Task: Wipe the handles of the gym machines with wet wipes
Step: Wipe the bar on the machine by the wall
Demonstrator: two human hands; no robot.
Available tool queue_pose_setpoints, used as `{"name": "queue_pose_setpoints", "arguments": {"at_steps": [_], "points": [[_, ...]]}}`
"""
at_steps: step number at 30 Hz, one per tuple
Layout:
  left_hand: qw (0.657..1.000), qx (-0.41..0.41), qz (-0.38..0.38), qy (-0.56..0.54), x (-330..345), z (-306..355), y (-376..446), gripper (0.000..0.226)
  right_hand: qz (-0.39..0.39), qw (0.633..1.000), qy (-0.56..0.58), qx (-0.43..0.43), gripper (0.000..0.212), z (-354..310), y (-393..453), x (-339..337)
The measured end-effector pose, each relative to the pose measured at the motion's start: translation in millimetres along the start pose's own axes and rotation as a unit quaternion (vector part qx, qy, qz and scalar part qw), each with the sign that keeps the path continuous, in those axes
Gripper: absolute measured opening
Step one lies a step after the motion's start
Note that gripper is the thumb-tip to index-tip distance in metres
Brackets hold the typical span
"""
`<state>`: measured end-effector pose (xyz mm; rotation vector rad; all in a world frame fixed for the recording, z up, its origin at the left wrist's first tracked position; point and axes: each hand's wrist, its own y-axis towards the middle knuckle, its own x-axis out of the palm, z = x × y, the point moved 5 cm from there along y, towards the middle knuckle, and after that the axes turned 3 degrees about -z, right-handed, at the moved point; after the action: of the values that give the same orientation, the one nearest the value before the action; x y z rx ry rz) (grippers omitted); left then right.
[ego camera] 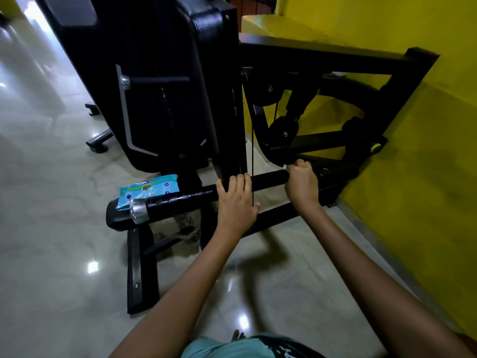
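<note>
Handle point(196, 196) of the black machine point(165, 81) is lying low and level across the view, its silver cap point(138, 211) pointing left, just above the floor point(51, 177). The person's left hand point(236, 202) is draping its fingers over the bar's middle, likely steadying it against turning. The right hand point(300, 183) is curling round the bar's far end; a white scrap, probably a wipe point(285, 166), is peeking out by the thumb, so this end seems to be getting rubbed. A blue pack point(148, 191) is sitting on the seat pad point(116, 215) just behind the handle, presumably within reach for fresh sheets.
</note>
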<state>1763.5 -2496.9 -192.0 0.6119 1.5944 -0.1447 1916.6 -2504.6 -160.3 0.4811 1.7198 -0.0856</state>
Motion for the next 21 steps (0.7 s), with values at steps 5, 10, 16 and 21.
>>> {"name": "queue_pose_setpoints", "arguments": {"at_steps": [5, 10, 16, 21], "points": [[1.0, 0.003, -0.01, -0.006, -1, 1, 0, 0.08, -0.006, 1.0, 0.007, -0.002, 0.028, 11, 5, -8], [0.996, 0.039, -0.071, -0.048, -4, -1, 1, 0.081, -0.043, 0.997, 0.044, -0.05, 0.025, -30, 6, -7], [0.99, 0.012, -0.057, -0.125, -8, -21, -13, 0.075, -0.052, 0.997, 0.056, -0.026, 0.026, -26, 8, -12], [0.992, -0.045, -0.007, -0.121, -8, -50, -29, 0.068, -0.081, 0.988, 0.092, -0.095, 0.028, -58, -7, -5]]}}
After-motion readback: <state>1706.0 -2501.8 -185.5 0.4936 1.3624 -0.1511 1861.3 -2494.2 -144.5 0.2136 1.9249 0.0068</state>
